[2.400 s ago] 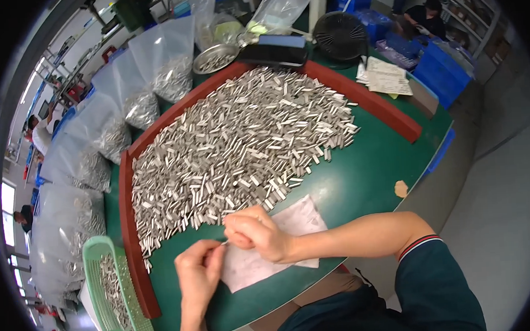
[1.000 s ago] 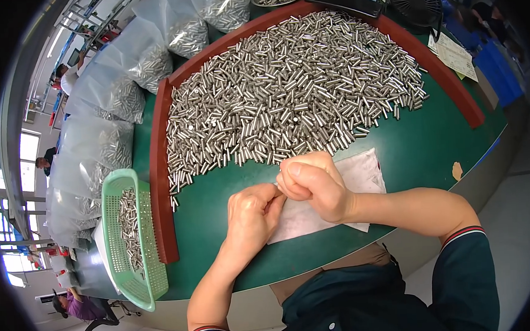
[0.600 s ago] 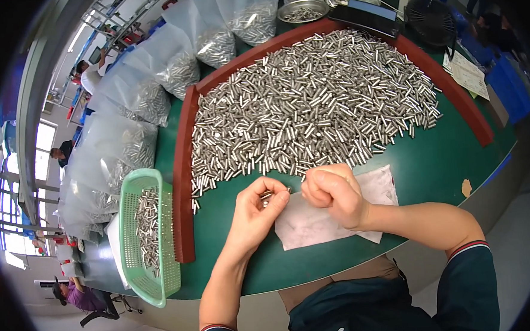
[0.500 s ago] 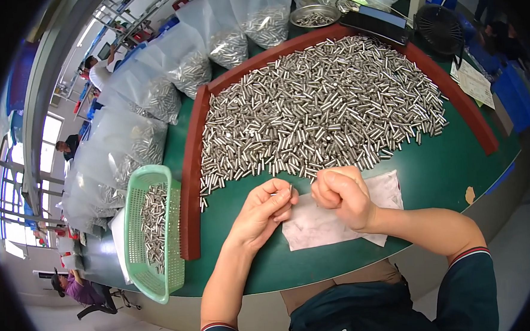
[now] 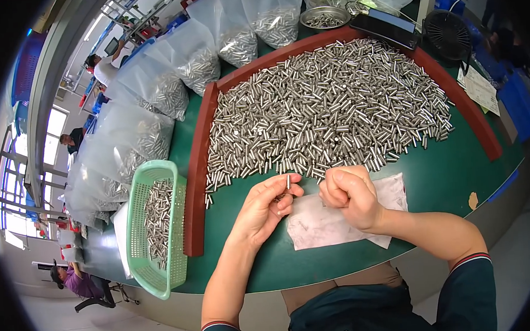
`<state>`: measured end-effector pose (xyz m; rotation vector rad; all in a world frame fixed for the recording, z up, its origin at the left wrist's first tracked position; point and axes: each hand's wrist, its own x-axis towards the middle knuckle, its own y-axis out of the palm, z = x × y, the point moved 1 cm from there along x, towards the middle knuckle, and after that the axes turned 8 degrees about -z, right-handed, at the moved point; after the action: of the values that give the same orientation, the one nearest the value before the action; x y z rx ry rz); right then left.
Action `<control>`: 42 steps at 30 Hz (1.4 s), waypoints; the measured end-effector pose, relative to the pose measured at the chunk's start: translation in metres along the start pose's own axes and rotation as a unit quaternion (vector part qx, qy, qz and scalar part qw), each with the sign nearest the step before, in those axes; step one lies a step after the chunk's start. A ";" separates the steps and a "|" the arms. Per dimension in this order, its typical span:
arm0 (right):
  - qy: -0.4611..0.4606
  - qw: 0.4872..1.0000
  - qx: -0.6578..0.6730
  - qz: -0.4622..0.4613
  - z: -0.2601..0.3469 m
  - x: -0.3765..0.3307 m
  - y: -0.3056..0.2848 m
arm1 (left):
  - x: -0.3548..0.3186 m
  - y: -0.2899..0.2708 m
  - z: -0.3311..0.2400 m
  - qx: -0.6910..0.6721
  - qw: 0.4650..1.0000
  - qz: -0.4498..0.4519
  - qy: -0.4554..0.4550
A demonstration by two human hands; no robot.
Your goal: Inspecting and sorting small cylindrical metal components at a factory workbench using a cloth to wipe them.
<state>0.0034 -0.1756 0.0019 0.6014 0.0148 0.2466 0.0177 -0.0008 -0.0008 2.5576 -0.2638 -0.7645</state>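
Observation:
My left hand [image 5: 266,208] pinches a small silver metal pin [image 5: 288,181] upright between thumb and fingers, just in front of a big heap of like pins [image 5: 328,111]. My right hand [image 5: 349,196] is curled into a loose fist beside it, resting over a white cloth [image 5: 331,222] on the green table [image 5: 336,263]. Whether the right hand holds a pin is hidden by its fingers.
A red-brown raised border [image 5: 196,169] fences the heap. A green plastic basket [image 5: 160,231] with pins stands at the left table edge. Clear bags of pins [image 5: 154,105] line the far left, a metal bowl [image 5: 323,17] and a black fan [image 5: 447,33] at the back. People work at distant benches.
The view shifted so the table sits more to the right. My hands moved slightly apart, and the left now holds one pin upright.

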 end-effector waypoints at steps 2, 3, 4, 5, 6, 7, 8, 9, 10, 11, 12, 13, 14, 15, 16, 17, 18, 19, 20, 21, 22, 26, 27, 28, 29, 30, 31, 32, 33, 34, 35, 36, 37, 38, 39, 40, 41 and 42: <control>-0.001 1.000 0.004 0.002 -0.002 0.000 -0.002 | 0.000 0.001 -0.001 0.000 0.999 -0.029 0.015; -0.002 1.000 0.009 0.004 -0.002 0.001 -0.003 | 0.000 0.001 -0.001 -0.004 0.998 -0.050 0.026; -0.002 1.000 0.009 0.005 -0.003 0.001 -0.003 | 0.000 0.000 -0.002 -0.032 0.996 -0.070 0.036; -0.001 1.000 0.016 0.006 -0.002 0.000 -0.002 | 0.001 -0.007 -0.003 -0.045 0.996 -0.063 0.050; 0.000 1.000 0.022 0.007 -0.002 0.000 -0.002 | 0.003 -0.016 -0.005 -0.059 0.995 -0.056 0.065; 0.000 1.000 0.022 0.006 -0.002 0.000 -0.003 | 0.004 -0.018 -0.008 -0.027 0.993 -0.073 0.090; 0.000 1.000 0.020 0.008 -0.002 0.000 -0.003 | 0.005 -0.020 -0.010 0.044 0.986 -0.105 0.121; 0.000 1.000 0.017 0.009 -0.002 0.000 -0.003 | 0.005 -0.020 -0.011 0.115 0.972 -0.137 0.152; 0.000 1.000 0.017 0.009 -0.002 0.000 -0.003 | 0.004 -0.017 -0.012 0.187 0.946 -0.186 0.187; 0.000 1.000 0.017 0.008 -0.002 0.000 -0.003 | 0.007 -0.015 -0.010 0.268 0.906 -0.204 0.254; -0.001 1.000 0.016 0.007 -0.002 0.000 -0.003 | 0.011 -0.016 -0.008 0.346 0.855 -0.220 0.317; 0.000 1.000 0.017 0.007 -0.002 0.000 -0.002 | 0.012 -0.016 -0.008 0.398 0.826 -0.234 0.323; -0.004 1.000 0.008 0.006 -0.001 0.000 -0.002 | 0.012 -0.014 -0.007 0.465 0.781 -0.248 0.335; -0.008 1.000 0.000 0.006 -0.001 0.000 -0.001 | 0.012 -0.009 -0.006 0.529 0.731 -0.260 0.345; -0.007 1.000 0.001 0.006 -0.001 0.000 -0.001 | 0.015 -0.008 -0.004 0.559 0.696 -0.264 0.365; -0.007 1.000 -0.001 0.005 -0.001 0.000 -0.001 | 0.016 -0.006 -0.003 0.560 0.696 -0.264 0.364; -0.008 1.000 -0.002 0.005 -0.001 -0.001 -0.001 | 0.016 -0.004 -0.003 0.568 0.687 -0.246 0.381; -0.008 1.000 -0.002 0.004 -0.001 -0.001 -0.002 | 0.017 -0.002 -0.003 0.576 0.677 -0.226 0.398; -0.006 1.000 0.003 0.005 -0.001 -0.001 -0.002 | 0.017 -0.001 -0.003 0.586 0.672 -0.227 0.391; -0.004 1.000 0.008 0.006 -0.001 -0.001 -0.002 | 0.016 -0.001 -0.003 0.587 0.672 -0.225 0.391; -0.005 1.000 0.009 0.004 -0.001 -0.001 -0.003 | 0.015 -0.001 -0.003 0.605 0.663 -0.216 0.384; 0.001 1.000 0.005 0.000 -0.002 -0.001 -0.004 | 0.006 0.001 -0.004 0.638 0.640 -0.201 0.378; 0.002 1.000 0.012 -0.003 -0.002 -0.001 -0.004 | 0.004 0.002 -0.004 0.644 0.632 -0.205 0.379; 0.002 1.000 0.012 -0.005 -0.002 -0.001 -0.004 | 0.001 0.005 -0.006 0.649 0.633 -0.198 0.373; 0.004 1.000 0.011 -0.005 -0.001 0.000 -0.004 | 0.000 0.006 -0.006 0.649 0.634 -0.196 0.372; 0.007 1.000 0.010 -0.004 -0.001 0.000 -0.004 | 0.001 0.005 -0.007 0.653 0.638 -0.183 0.364; 0.008 1.000 0.011 -0.004 -0.002 0.000 -0.004 | -0.001 0.004 -0.007 0.657 0.642 -0.172 0.355; 0.009 1.000 0.013 -0.003 -0.002 0.000 -0.003 | -0.001 0.003 -0.007 0.658 0.642 -0.173 0.354; 0.009 1.000 0.014 -0.002 -0.002 0.000 -0.002 | -0.001 0.003 -0.007 0.651 0.649 -0.164 0.357; 0.009 1.000 0.014 -0.004 -0.002 0.000 -0.004 | 0.001 0.003 -0.007 0.644 0.657 -0.151 0.361; 0.007 1.000 0.012 -0.005 -0.002 -0.001 -0.005 | -0.001 0.006 -0.006 0.644 0.658 -0.149 0.360; 0.004 1.000 0.011 -0.007 -0.001 -0.002 -0.007 | -0.004 0.010 -0.007 0.632 0.687 -0.136 0.333; 0.004 1.000 0.011 -0.010 -0.001 -0.001 -0.006 | -0.007 0.013 -0.007 0.619 0.714 -0.123 0.304; 0.001 1.000 0.015 -0.011 -0.001 -0.001 -0.006 | -0.011 0.018 0.000 0.591 0.739 -0.091 0.309; -0.003 1.000 0.018 -0.013 -0.002 -0.001 -0.005 | -0.013 0.024 0.007 0.583 0.733 -0.068 0.343; -0.010 1.000 0.012 -0.011 -0.004 0.000 -0.005 | -0.015 0.028 0.011 0.606 0.709 -0.040 0.360; -0.009 1.000 0.013 -0.014 -0.004 0.000 -0.005 | -0.015 0.028 0.014 0.606 0.710 -0.038 0.358; -0.007 0.999 0.037 -0.013 -0.004 0.001 -0.005 | -0.014 0.026 0.018 0.605 0.707 -0.040 0.364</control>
<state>0.0052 -0.1774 -0.0044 0.6755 0.0188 0.2165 -0.0049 -0.0262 0.0046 3.7986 -0.4902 0.8063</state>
